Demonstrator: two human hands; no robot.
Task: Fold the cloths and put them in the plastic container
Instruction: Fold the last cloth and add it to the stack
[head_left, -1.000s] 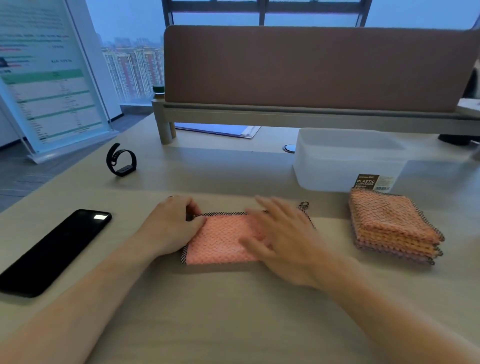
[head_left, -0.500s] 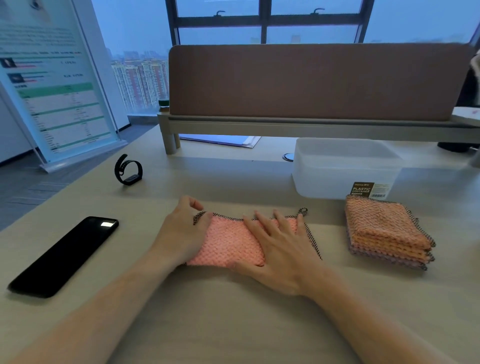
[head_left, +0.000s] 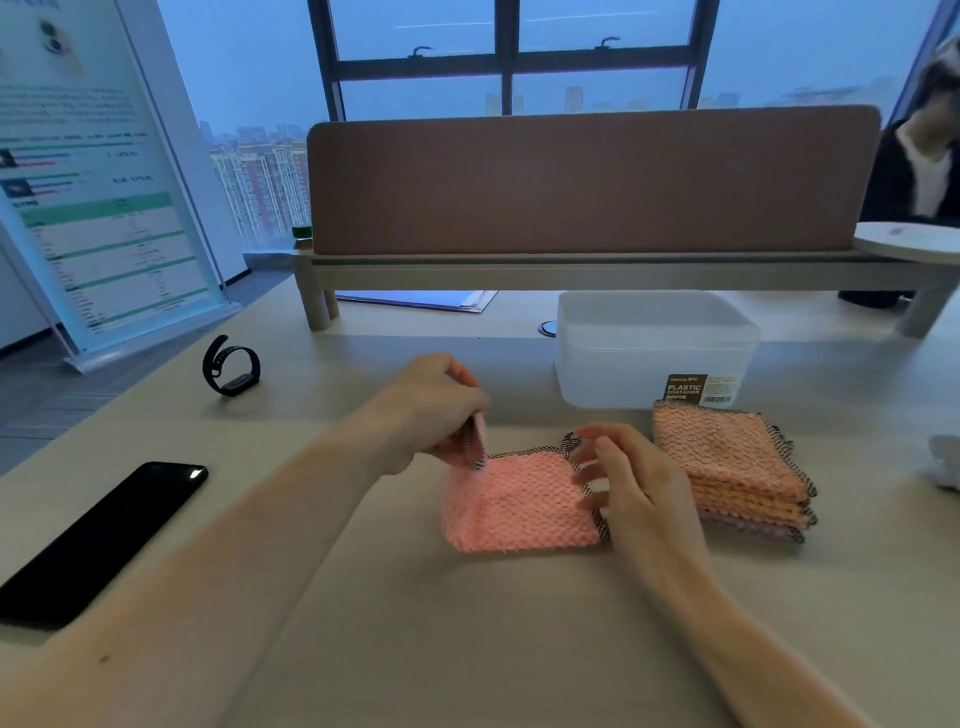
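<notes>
A pink waffle cloth with a dark checked border lies folded on the desk in front of me. My left hand pinches its far left corner and lifts that corner off the desk. My right hand rests at the cloth's right edge, fingers spread and touching the border. A stack of several folded pink and orange cloths sits just to the right. Behind that stack stands the translucent white plastic container, open at the top, with nothing visible inside.
A black phone lies at the left of the desk and a black wristband farther back. A brown divider panel on a raised shelf runs across the back. A white object shows at the right edge.
My left hand has raised the cloth's left corner off the desk. My right hand has slid from pressing flat on the cloth's middle to its right edge. The view has tilted upward.
</notes>
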